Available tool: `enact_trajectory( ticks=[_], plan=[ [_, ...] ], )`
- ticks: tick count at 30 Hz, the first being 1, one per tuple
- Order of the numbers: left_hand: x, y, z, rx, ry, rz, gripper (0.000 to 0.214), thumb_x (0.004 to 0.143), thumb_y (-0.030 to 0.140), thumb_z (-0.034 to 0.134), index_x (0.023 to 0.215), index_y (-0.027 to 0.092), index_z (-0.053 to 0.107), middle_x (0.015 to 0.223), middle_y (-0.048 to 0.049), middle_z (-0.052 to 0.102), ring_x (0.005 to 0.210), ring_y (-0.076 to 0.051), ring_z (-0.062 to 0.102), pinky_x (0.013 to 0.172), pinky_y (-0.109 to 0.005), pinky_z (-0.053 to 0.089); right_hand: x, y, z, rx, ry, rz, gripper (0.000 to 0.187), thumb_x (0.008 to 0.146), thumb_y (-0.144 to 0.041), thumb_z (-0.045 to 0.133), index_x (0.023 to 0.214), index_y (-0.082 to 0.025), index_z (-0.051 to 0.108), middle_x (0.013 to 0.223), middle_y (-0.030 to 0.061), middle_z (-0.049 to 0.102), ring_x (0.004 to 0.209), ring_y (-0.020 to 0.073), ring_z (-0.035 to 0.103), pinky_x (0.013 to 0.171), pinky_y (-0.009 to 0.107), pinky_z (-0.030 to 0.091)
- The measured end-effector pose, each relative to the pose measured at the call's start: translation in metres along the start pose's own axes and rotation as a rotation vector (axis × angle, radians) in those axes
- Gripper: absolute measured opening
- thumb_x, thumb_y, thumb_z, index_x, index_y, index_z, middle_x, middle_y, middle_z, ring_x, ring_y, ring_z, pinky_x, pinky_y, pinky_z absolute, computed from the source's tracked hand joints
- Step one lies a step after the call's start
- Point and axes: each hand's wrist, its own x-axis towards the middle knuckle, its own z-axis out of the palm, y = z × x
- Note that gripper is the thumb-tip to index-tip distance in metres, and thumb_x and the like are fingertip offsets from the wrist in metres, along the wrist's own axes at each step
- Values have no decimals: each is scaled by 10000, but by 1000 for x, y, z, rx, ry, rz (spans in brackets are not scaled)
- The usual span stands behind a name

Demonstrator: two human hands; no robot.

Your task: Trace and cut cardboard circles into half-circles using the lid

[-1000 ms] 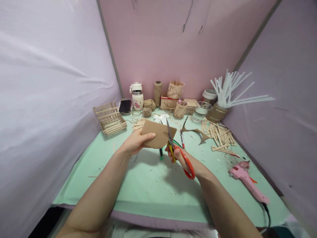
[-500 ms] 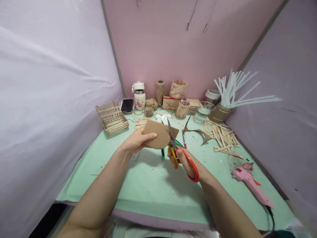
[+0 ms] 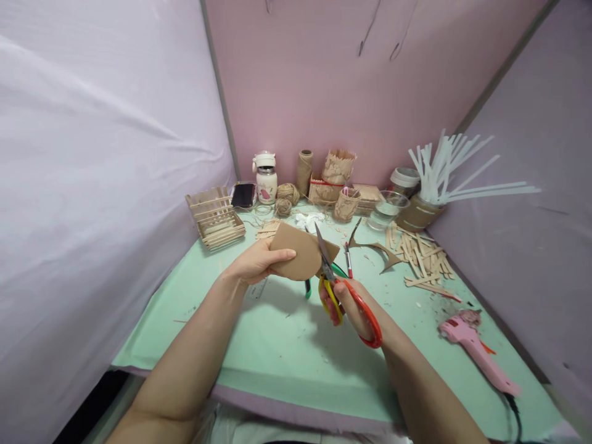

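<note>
Half done, I'd say: left hand [image 3: 259,262] pinches cardboard [image 3: 298,256] mid-frame, right hand [image 3: 352,306] curled through scissors [image 3: 326,259], upper-right corner uncut.

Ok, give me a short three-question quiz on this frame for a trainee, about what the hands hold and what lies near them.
1. Multiple choice: what does the left hand hold? A a paintbrush; B a brown cardboard piece; C a hammer.
2. True or false: the pink glue gun lies on the green table, apart from both hands.
3. Fill in: the right hand grips ___ with one orange and one yellow handle.
Key: 1 B; 2 true; 3 scissors.
</note>
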Motion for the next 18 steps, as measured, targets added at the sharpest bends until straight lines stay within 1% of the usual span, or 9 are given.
enact_trajectory(
  ticks=[4,8,11,13,15,18],
  plan=[
    [-1,2,-2,10,1,-3,471,616,356,856,1010,150,701,997,-111,725,841,-218,681,628,-269,568,-1,0,0,31,10,86,654,872,-788,249,731,-207,513,535,-22,506,428,127,498,457,267,406],
    [-2,2,-6,12,0,-17,450,621,339,862,992,139,703,958,-104,727,815,-202,676,614,-254,562,0,-6,1,-17,70,173,618,851,-787,298,636,-229,454,429,-36,445,351,122,430,392,264,368],
    [0,2,-4,-74,42,-22,451,609,323,874,979,139,693,943,-93,731,807,-196,680,641,-265,571,3,-8,4,-16,124,169,597,845,-776,314,608,-241,425,385,-38,427,336,123,412,382,263,360],
    [4,0,2,-217,107,-14,446,619,314,870,989,157,677,931,-70,734,803,-181,688,683,-270,579,8,-6,8,37,174,119,591,851,-772,304,629,-240,432,385,-39,432,349,127,429,391,259,370],
    [8,-4,13,-380,162,-9,406,657,300,847,994,174,660,903,-42,735,791,-160,697,717,-259,584,12,-1,12,87,235,80,596,858,-774,287,669,-233,452,400,-43,445,355,126,440,394,251,373],
    [12,-14,34,-535,173,1,330,723,255,797,1002,176,641,905,-34,738,803,-151,712,733,-242,590,16,5,17,92,282,79,603,861,-782,273,711,-229,460,410,-47,453,348,129,450,391,248,369]
  ],
)
